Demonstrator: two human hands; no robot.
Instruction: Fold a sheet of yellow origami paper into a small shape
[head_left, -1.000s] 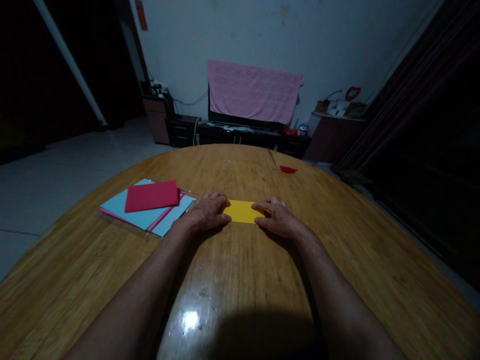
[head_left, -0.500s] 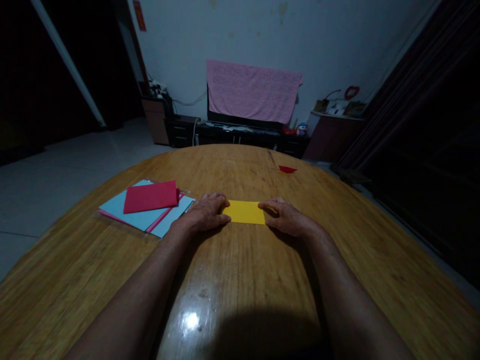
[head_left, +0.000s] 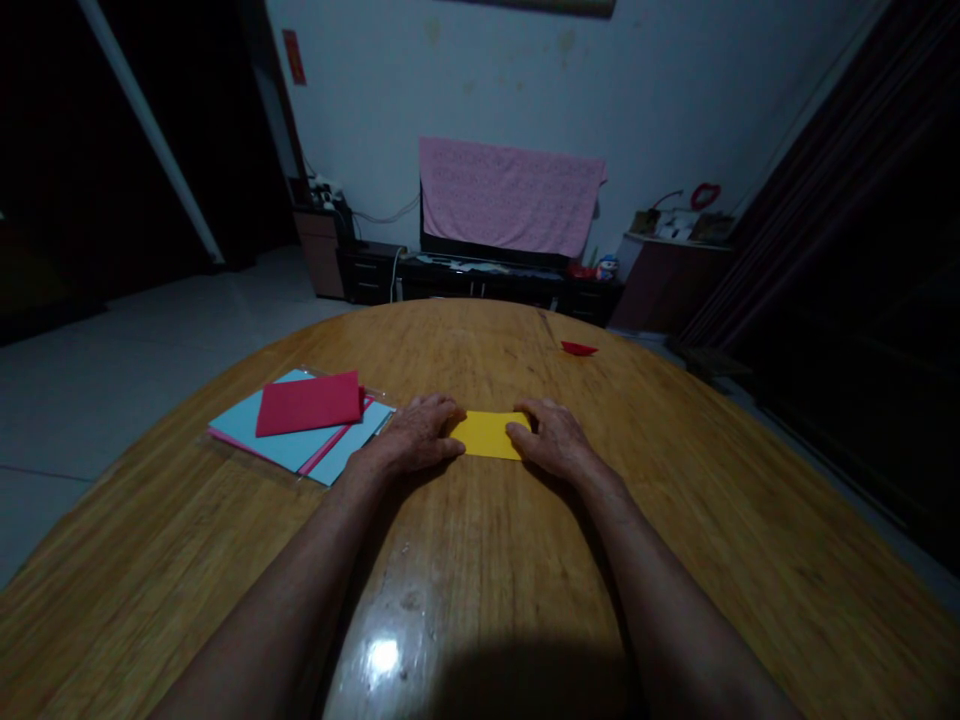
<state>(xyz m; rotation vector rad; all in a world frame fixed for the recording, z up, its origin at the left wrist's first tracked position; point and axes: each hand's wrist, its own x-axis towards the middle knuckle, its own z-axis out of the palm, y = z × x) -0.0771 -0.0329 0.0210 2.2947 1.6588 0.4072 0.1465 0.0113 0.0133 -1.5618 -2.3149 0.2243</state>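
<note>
A yellow rectangle of paper (head_left: 489, 436) lies flat on the wooden table, apparently folded, with a straight near edge. My left hand (head_left: 421, 434) grips its left end, thumb at the near corner and fingers at the far corner. At the right end, my right hand (head_left: 551, 438) holds the paper, its thumb resting on top and its fingertips at the far edge. Both palms hide the paper's short ends. To the left of my left hand are red folded paper (head_left: 311, 404) and a pack of light blue and pink paper (head_left: 289, 448) under it.
A small red folded paper piece (head_left: 579, 348) sits near the far right of the round table (head_left: 480, 560). Beyond the table stand a pink cloth-covered screen (head_left: 510, 195) and a low black cabinet (head_left: 367, 275).
My right hand has slid left over the paper's right end, its thumb now on the top face. My left hand stays at the left end. The view has tilted slightly upward.
</note>
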